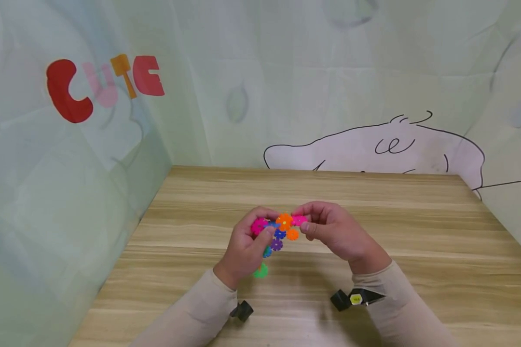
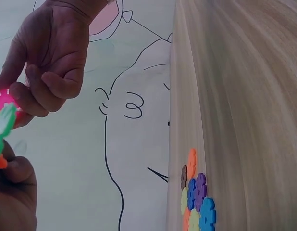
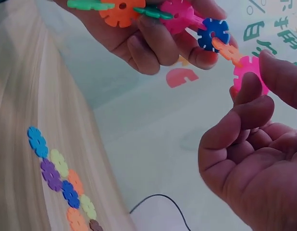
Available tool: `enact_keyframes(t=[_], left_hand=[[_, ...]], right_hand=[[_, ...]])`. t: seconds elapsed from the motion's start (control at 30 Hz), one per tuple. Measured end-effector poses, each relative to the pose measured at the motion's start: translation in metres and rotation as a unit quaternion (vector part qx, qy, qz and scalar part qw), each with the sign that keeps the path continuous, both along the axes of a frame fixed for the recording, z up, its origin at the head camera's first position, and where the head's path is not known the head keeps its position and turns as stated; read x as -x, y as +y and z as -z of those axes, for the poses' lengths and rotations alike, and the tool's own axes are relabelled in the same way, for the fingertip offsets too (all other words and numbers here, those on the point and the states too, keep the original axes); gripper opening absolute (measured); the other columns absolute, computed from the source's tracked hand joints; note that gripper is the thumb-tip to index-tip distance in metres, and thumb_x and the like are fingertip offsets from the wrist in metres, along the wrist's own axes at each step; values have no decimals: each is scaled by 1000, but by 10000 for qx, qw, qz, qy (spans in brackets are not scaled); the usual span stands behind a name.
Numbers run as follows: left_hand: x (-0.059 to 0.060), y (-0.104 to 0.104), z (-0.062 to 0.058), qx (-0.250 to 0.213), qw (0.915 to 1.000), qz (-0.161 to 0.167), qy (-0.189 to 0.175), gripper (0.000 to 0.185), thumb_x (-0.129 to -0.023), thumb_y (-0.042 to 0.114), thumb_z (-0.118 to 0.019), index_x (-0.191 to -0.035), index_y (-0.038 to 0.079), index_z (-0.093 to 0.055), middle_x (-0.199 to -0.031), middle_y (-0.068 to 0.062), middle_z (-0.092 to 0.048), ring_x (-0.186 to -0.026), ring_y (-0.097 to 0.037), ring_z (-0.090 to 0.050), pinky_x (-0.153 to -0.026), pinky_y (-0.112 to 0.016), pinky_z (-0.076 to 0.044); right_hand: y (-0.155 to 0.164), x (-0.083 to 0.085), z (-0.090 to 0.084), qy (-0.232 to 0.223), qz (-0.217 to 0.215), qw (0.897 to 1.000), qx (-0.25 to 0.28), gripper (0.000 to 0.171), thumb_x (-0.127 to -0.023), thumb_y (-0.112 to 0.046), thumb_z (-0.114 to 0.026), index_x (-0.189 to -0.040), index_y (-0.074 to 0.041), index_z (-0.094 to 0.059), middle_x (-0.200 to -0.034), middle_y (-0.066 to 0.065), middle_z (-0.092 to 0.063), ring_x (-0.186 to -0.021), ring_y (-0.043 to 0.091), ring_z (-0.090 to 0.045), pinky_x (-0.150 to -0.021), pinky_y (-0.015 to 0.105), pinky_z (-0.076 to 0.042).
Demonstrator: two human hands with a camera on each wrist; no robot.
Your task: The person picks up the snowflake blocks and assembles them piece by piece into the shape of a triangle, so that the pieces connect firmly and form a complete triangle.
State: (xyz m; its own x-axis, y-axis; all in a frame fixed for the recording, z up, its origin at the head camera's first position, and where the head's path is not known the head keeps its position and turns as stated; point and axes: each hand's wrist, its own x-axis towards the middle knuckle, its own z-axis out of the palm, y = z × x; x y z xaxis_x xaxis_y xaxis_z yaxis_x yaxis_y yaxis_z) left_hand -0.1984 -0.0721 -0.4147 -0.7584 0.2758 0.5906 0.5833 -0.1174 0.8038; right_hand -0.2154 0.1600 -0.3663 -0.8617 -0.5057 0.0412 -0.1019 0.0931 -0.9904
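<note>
In the head view my left hand grips a chain of notched plastic flower discs joined edge to edge. My right hand pinches the pink disc at the chain's right end between thumb and fingers. In the right wrist view that end disc joins an orange disc, then a blue disc and another pink disc at the left hand's fingers. Farther along, an orange disc and a light green disc stick out past the left hand.
Several loose discs lie on the wooden table beyond the hands, among them a purple disc, a light blue disc and an orange disc. A printed cloth backdrop stands along the table's back and sides.
</note>
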Motion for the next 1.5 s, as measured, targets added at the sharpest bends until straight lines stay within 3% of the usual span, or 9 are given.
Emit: enact_keyframes(t=[0.27, 0.43, 0.67, 0.83, 0.97, 1.07, 1.23, 1.37, 1.5], left_hand=[[-2, 0, -2, 34, 9999, 109, -20, 24, -102, -1, -49, -125, 0, -57, -80, -11, -57, -67, -12, -56, -61, -22, -56], [-2, 0, -2, 25, 9999, 140, 93, 24, -102, -1, -49, -126, -1, -56, -91, -14, -59, -72, -12, -58, -66, -23, -57], [1, 0, 0, -8, 9990, 231, 386, 24, -102, -4, -48, -124, -2, -56, -104, -19, -59, -76, -12, -58, -68, -22, -57], [-1, 0, 0, 92, 9996, 116, 247, 25, -101, -3, -48, -124, -1, -56, -106, -18, -60, -78, -13, -60, -70, -23, -58], [-1, -1, -2, 162, 9997, -95, -122, 24, -102, -1, -49, -125, 2, -57, -87, -14, -59, -71, -13, -57, -64, -24, -57], [-1, -2, -3, 156, 9986, -334, -369, 24, -104, 2, -49, -126, 4, -59, -73, -9, -51, -62, -14, -51, -56, -24, -53], [2, -5, -3, -117, 9976, -578, -373, 25, -105, 2, -47, -127, -1, -59, -70, -4, -47, -59, -16, -44, -52, -23, -45], [4, -5, -2, -325, 9975, -577, -227, 25, -104, -1, -47, -126, -5, -57, -69, -3, -47, -59, -13, -43, -53, -21, -42], [4, -4, -2, -428, 9973, -540, -252, 25, -104, -2, -46, -126, -6, -56, -73, -2, -50, -60, -13, -44, -55, -20, -43]], right_hand=[[-2, -1, 2, -200, -262, 9978, 574, 27, -106, -1, -58, -127, 15, -56, -100, 2, -70, -82, 13, -59, -77, 22, -56], [-4, -2, 3, -420, -304, 9948, 879, 22, -105, 0, -57, -125, 11, -57, -100, 0, -71, -81, 12, -60, -76, 22, -56], [-5, -3, 3, -538, -330, 9937, 923, 20, -105, -1, -58, -124, 7, -58, -100, 0, -71, -81, 12, -60, -76, 21, -55], [-7, -3, 4, -544, -267, 9950, 791, 25, -105, -1, -58, -127, 11, -55, -100, 1, -69, -83, 13, -60, -78, 22, -55], [-8, -2, 5, -279, -139, 9982, 512, 29, -106, -5, -60, -129, 12, -56, -101, 2, -69, -83, 14, -59, -77, 23, -55], [-8, 0, 7, -104, -102, 9995, 277, 34, -106, -9, -60, -137, 5, -57, -109, 8, -69, -83, 16, -58, -78, 25, -55], [-14, 6, 22, -66, -269, 9990, -363, 42, -104, -9, -57, -146, -5, -54, -133, 21, -63, -81, 21, -56, -78, 28, -53], [-27, 8, 40, -37, -810, 9902, -1138, 47, -101, -6, -54, -148, -4, -53, -143, 22, -60, -75, 19, -52, -72, 27, -49], [-35, 8, 53, 34, -1277, 9741, -1867, 51, -99, -8, -53, -150, -9, -54, -148, 14, -59, -70, 18, -53, -73, 29, -50]])
